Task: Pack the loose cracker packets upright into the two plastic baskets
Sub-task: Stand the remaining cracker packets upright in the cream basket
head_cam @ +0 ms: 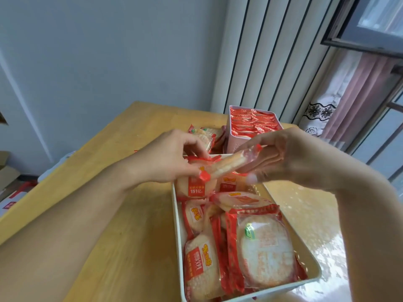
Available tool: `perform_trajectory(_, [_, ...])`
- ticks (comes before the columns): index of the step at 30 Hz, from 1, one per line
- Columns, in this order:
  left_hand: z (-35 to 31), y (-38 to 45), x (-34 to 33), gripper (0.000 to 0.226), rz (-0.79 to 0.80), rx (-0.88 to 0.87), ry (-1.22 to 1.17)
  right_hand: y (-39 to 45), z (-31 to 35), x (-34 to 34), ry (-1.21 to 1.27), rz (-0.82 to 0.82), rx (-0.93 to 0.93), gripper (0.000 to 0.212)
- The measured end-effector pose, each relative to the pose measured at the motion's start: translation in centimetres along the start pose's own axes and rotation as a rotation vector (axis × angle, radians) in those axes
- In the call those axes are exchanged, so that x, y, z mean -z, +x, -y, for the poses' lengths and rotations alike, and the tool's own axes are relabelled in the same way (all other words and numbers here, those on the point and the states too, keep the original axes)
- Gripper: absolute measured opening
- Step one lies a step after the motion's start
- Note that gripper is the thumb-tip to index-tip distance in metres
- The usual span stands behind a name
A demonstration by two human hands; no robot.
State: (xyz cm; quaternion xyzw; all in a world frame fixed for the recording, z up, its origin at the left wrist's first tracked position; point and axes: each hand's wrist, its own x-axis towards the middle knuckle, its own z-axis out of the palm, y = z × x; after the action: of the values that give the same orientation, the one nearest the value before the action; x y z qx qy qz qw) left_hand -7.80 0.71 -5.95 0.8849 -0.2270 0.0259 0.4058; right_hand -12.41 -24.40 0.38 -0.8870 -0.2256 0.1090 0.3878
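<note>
while both hands [168,158] [290,159] pinch a cracker packet [226,165], white basket [177,216] beneath, pink basket [231,140] behind

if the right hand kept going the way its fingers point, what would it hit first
Probably the left hand: the right hand points leftward across the white basket, holding a packet whose far end already reaches the left hand's fingers. Depth is uncertain.

My right hand [290,158] pinching a cracker packet [229,165] edge-on above the white basket [314,273], my left hand [170,158] at its other end, packets jumbled in the basket, pink basket [234,140] packed full behind, on the wooden table [130,225].
</note>
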Motion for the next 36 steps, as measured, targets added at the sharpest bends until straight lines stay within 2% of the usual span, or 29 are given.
perform_trajectory(3, [0.7, 0.2, -1.0, 0.037, 0.033, 0.034, 0.211, 1.2, -0.8, -0.6, -0.042, -0.282, -0.069, 0.021])
perform_trajectory(5, [0.7, 0.1, -1.3, 0.039, 0.079, 0.078, 0.250, 1.8, -1.3, -1.1, -0.058, -0.349, -0.128, 0.022])
perform_trajectory(9, [0.7, 0.3, -1.3, 0.040, 0.072, 0.088, 0.283, 2.5, -2.2, -1.5, -0.009, -0.300, -0.197, 0.025])
perform_trajectory(14, [0.3, -0.3, -0.1, 0.046, 0.073, 0.068, 0.118, 2.5, -2.4, -1.1, 0.094, -0.314, -0.091, 0.019])
perform_trajectory(18, [-1.4, -0.4, -0.3, 0.040, -0.060, -0.035, -0.087, 2.5, -2.0, -1.0, 0.350, -0.341, -0.016, 0.037])
perform_trajectory(21, [-2.2, -0.5, -0.6, 0.027, -0.220, -0.147, -0.187, 2.1, -1.8, -0.8, 0.189, -0.342, 0.024, 0.040])
perform_trajectory(24, [-2.2, -0.5, -0.6, 0.022, -0.289, -0.163, -0.117, 1.3, -1.2, -0.5, -0.107, -0.373, 0.106, 0.059])
perform_trajectory(26, [-2.1, -0.4, -1.0, 0.024, -0.270, -0.182, -0.079, 1.3, -0.9, -1.0, -0.165, -0.337, 0.203, 0.053])
perform_trajectory(29, [-2.1, -0.5, -1.7, 0.024, -0.215, -0.179, -0.084, 1.9, -1.1, -1.9, -0.226, -0.320, 0.254, 0.038])
perform_trajectory(33, [-1.1, -0.3, -1.1, 0.056, -0.033, -0.005, 0.047, 1.9, -1.8, -0.9, -0.238, -0.346, 0.224, 0.043])
perform_trajectory(36, [-0.1, -0.1, -1.1, 0.054, 0.088, 0.039, 0.130, 1.5, -2.2, 0.0, -0.101, -0.325, 0.226, 0.049])
